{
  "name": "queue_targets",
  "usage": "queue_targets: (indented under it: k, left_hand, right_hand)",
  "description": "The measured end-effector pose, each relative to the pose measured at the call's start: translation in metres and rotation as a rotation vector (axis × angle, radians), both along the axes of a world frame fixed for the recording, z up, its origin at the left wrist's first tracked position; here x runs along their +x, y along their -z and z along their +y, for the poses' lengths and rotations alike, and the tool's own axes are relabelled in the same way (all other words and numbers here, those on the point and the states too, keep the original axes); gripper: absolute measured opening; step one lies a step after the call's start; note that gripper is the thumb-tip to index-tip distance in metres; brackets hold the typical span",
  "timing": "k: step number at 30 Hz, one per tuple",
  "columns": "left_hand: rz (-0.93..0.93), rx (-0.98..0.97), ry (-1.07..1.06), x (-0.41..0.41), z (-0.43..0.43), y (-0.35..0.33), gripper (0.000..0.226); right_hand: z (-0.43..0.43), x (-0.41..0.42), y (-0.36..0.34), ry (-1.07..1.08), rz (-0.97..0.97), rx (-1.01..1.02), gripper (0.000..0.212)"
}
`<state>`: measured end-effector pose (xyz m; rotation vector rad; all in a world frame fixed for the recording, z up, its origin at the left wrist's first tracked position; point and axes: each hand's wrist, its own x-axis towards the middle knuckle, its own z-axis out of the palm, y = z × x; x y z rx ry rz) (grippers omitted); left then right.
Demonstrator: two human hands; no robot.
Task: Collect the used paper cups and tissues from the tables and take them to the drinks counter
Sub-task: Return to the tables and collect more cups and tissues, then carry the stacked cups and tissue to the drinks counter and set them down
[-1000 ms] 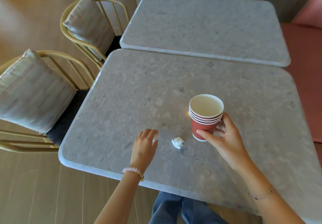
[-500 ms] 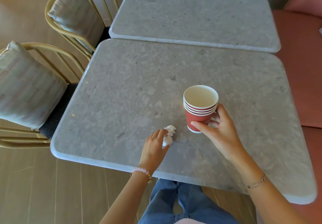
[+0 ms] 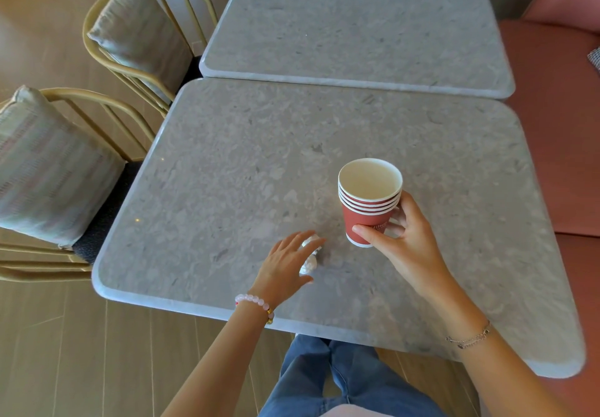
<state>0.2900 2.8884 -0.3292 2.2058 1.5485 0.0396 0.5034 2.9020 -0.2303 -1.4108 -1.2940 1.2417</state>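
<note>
The stack of red white-rimmed paper cups (image 3: 368, 221) is held upright by the right hand (image 3: 406, 244); the crumpled white tissue (image 3: 308, 264) lies on the grey stone table (image 3: 227, 173) beneath the left hand (image 3: 284, 262), grip undeterminable; it should be pinched whole.

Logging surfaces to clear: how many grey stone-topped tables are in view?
2. The near grey stone-topped table lies directly before the person; the far table lies just beyond it. More may lie off-frame.
</note>
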Motion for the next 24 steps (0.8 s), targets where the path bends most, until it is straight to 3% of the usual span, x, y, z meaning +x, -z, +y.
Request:
queue_targets:
  k: [7, 13, 24]
  left_hand:
    - [-0.046, 0.026, -0.045, 0.004, 0.001, 0.002, 0.05]
    - [-0.137, 0.034, -0.133, 0.008, 0.0, 0.001, 0.049]
    - [-0.595, 0.157, -0.455, 0.011, 0.023, -0.07, 0.048]
  right_hand:
    - [-0.001, 0.004, 0.002, 0.0, 0.001, -0.016, 0.073]
    - [-0.002, 0.007, 0.002, 0.004, 0.008, -0.025, 0.071]
    - [0.013, 0.014, -0.014, 0.0, 0.016, 0.052, 0.06]
